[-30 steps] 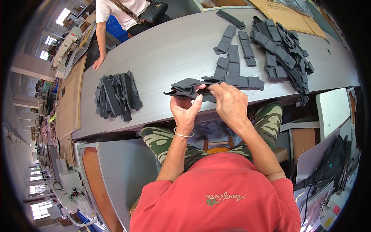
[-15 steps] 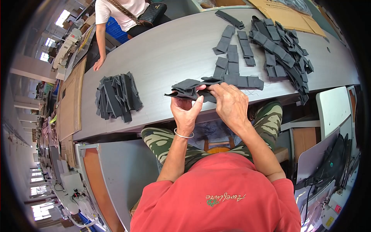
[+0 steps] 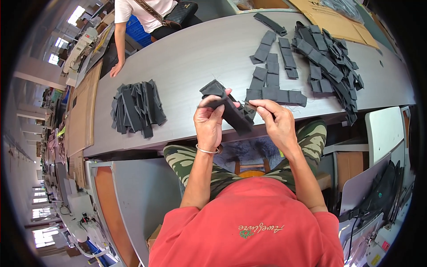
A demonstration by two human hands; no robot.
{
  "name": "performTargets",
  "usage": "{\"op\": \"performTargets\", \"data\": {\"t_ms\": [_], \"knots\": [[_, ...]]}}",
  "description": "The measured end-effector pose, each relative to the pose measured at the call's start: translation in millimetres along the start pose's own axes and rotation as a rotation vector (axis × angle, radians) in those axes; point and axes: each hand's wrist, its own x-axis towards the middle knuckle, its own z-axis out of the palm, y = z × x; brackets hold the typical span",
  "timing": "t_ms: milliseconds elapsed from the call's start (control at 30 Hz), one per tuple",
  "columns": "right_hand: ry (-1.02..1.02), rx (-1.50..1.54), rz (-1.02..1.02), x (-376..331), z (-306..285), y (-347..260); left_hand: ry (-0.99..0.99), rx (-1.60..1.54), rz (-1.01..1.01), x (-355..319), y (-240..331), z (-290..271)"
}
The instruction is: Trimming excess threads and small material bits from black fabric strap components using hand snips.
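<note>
My left hand (image 3: 208, 122) is closed on a dark grey fabric strip (image 3: 234, 116) with stitched, folded sections. One end sticks up past its fingers with loose threads; the rest hangs down toward the table's front edge. Beside the strip's right side, my right hand (image 3: 279, 123) is pinched, its fingertips near the folded fabric. Whatever lies between those fingertips is too small to make out. Just beyond it on the table, another grey strip (image 3: 284, 96) lies crosswise, with two more strips (image 3: 272, 70) meeting it from behind.
A neat stack of grey strips (image 3: 138, 109) sits at the left of the grey table (image 3: 191, 53). A tangled heap of strips (image 3: 327, 62) fills the right, near flat cardboard (image 3: 333, 20). Across the table, another person's hand (image 3: 116, 69) rests on the edge.
My left hand has turned the strip so that it hangs down to the right. The right hand has drawn back to the right, from gripping the fabric to a pinch beside it.
</note>
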Motion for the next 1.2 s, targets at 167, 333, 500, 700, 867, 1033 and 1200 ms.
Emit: {"op": "performTargets", "data": {"t_ms": [167,333,500,700,867,1033,1200], "knots": [[-0.005,0.053,-0.02,-1.4,-1.5,1.4,-0.04,-0.118,-0.082,-3.0,0.1,-4.1],[-0.014,0.084,-0.06,-1.0,1.2,3.2,-0.135,-0.288,-0.212,-3.3,10.3,-2.8],[-0.026,0.078,-0.074,-2.0,1.3,2.3,-0.031,-0.003,-0.215,-3.8,13.2,13.2],[-0.048,0.06,-0.006,-1.6,1.0,0.2,-0.068,0.127,-0.161,-5.2,12.0,18.0],[-0.031,0.101,0.011,-3.3,1.0,1.2,-0.109,0.212,-0.131,-5.7,9.7,15.5],[0.005,0.053,-0.038,-4.0,0.8,0.8,-0.121,0.248,-0.131,-6.7,7.2,14.1],[0.032,-0.059,-0.109,-3.7,0.8,-3.8,-0.137,0.264,-0.12,-6.3,8.0,16.4]]}}
